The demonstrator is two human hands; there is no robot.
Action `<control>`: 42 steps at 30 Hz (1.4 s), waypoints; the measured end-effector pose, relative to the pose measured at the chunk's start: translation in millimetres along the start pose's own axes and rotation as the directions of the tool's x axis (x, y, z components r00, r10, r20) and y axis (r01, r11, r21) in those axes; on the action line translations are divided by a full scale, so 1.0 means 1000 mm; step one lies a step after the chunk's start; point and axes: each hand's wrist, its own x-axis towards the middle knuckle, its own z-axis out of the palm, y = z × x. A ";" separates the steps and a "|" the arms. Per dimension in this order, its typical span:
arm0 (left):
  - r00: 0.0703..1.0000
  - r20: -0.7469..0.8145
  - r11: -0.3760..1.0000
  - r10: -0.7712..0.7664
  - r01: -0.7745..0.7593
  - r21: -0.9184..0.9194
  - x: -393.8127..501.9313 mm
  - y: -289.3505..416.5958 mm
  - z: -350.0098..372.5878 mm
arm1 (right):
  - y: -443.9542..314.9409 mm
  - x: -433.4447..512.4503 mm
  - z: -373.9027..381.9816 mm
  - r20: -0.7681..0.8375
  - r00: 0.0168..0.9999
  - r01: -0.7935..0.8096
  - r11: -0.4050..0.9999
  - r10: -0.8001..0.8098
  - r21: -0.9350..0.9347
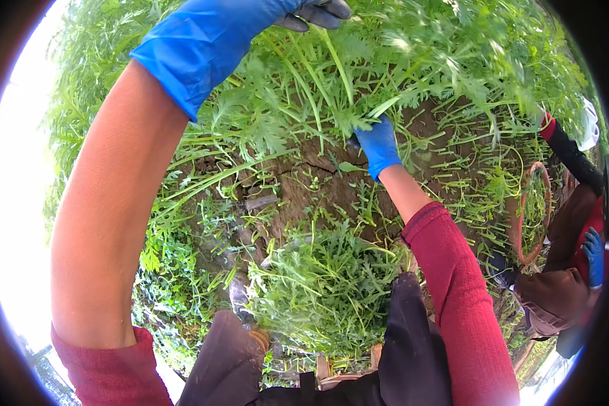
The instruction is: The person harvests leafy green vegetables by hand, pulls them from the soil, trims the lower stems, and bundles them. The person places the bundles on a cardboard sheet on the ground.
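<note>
My left hand, in a blue glove with grey fingers, reaches to the top edge of the view over tall leafy green plants. Its fingers are partly cut off by the edge, and I cannot tell whether they grip anything. Lower and to the right, my right hand, in a blue glove, is down by the stem bases near the soil. Leaves cover its fingers, so what it holds is hidden. A pale green stalk lies just above it. Cut leafy greens are heaped between my knees.
Cut stem stubs stand in the brown soil to the right. At the far right another person in a red top and blue glove is beside a round-rimmed basket. A white plastic bag lies beyond.
</note>
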 end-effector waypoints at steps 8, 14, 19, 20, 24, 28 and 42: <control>0.974 0.020 0.918 0.227 -0.220 0.331 -0.045 0.004 -0.015 | -0.026 -0.061 -0.028 0.225 0.967 -0.138 0.988 0.120 0.066; 0.906 -0.324 0.961 -0.271 0.273 -0.039 -0.198 -0.028 -0.010 | -0.007 -0.047 0.026 0.130 0.991 0.035 0.999 -0.037 0.013; 0.747 -0.402 0.769 -0.530 0.223 -0.599 -0.312 -0.092 0.025 | 0.020 0.002 0.043 0.036 0.986 0.148 0.953 -0.163 0.264; 0.697 -0.428 0.712 -0.575 0.170 -0.681 -0.325 -0.105 0.036 | 0.022 0.008 0.041 0.132 0.985 0.029 0.863 -0.110 0.504; 0.693 -0.349 0.458 -0.631 -0.030 -0.888 -0.345 -0.139 0.061 | 0.024 0.015 0.036 0.006 0.975 0.223 0.972 -0.224 0.073; 0.625 -0.392 0.496 -0.675 -0.010 -0.868 -0.342 -0.147 0.063 | 0.019 0.015 0.037 -0.055 0.942 0.323 0.938 -0.332 -0.125; 0.662 -0.217 0.362 -0.717 0.088 -0.928 -0.345 -0.161 0.079 | -0.013 0.022 0.036 0.161 0.979 0.116 0.991 -0.126 0.067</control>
